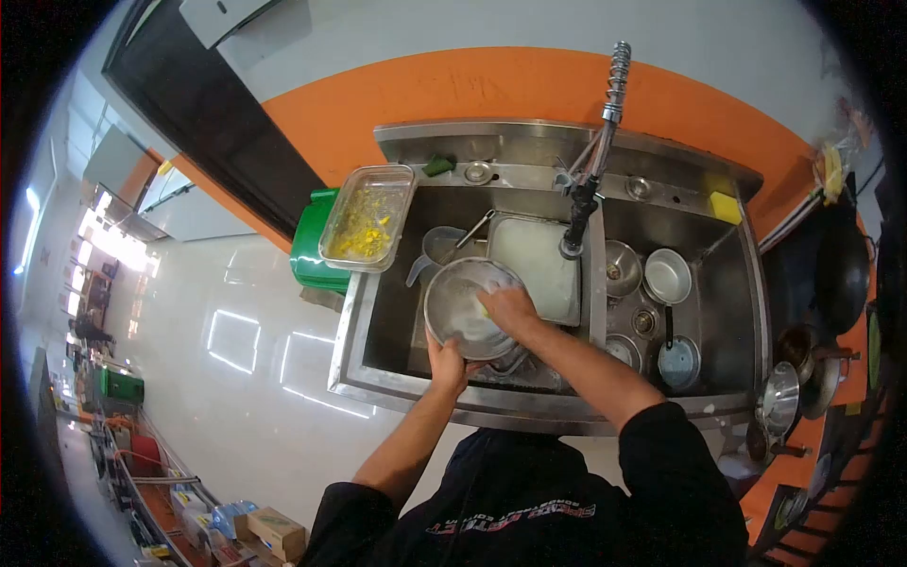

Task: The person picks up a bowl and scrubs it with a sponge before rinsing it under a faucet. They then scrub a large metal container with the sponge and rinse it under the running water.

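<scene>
Over the left basin of a steel double sink (345, 378), my left hand (447, 361) grips the lower rim of a round metal bowl (452, 307), tilted toward me. My right hand (505, 307) is inside the bowl at its right side, fingers closed on something small and yellowish that is mostly hidden. Whitish suds or film coat the inside of the bowl. Behind it lie a clear plastic jug (442, 243) and a rectangular tray of cloudy water (534, 255), with a metal-handled utensil (472, 231) between them.
A glass dish with yellow scraps (364, 222) rests on the left sink edge above a green bin (312, 246). A spring faucet (586, 194) rises at the divider. The right basin holds pots (668, 274) and bowls (678, 363); a yellow sponge (726, 208) sits at the back right corner.
</scene>
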`<state>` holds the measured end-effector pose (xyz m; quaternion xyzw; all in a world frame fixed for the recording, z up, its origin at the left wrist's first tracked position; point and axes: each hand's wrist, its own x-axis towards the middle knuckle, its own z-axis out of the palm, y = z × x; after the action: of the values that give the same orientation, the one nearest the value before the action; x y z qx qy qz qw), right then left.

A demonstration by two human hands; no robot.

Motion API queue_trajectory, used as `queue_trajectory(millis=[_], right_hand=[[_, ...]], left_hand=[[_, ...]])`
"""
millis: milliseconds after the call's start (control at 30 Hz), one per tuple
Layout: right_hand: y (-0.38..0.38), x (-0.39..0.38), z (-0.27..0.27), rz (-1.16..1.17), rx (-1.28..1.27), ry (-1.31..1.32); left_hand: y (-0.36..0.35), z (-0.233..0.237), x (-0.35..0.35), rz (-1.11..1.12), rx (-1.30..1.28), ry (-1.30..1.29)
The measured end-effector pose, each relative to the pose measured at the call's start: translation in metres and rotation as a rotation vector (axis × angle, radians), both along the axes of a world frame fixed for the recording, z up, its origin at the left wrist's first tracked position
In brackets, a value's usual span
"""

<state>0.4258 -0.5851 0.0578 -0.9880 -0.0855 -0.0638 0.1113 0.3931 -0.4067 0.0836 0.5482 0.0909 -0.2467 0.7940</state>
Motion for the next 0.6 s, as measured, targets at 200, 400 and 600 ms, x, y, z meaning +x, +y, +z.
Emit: queue_trajectory(millis=[200,400,600], right_hand=[[0.016,-0.048,0.063,-0.170,0.399,0.053],[0.005,-0.055,0.073,-0.226,0.982,-0.527],[-0.048,0.002,0.100,0.092,1.518,-0.006]], left_hand=[[-0.002,0.005,0.011,0.161,-0.008,-0.085],[0.014,0.001,0.035,-0.014,0.139,0.206],[0.018,-0.010,0.044,-0.496,0.072,0.527]])
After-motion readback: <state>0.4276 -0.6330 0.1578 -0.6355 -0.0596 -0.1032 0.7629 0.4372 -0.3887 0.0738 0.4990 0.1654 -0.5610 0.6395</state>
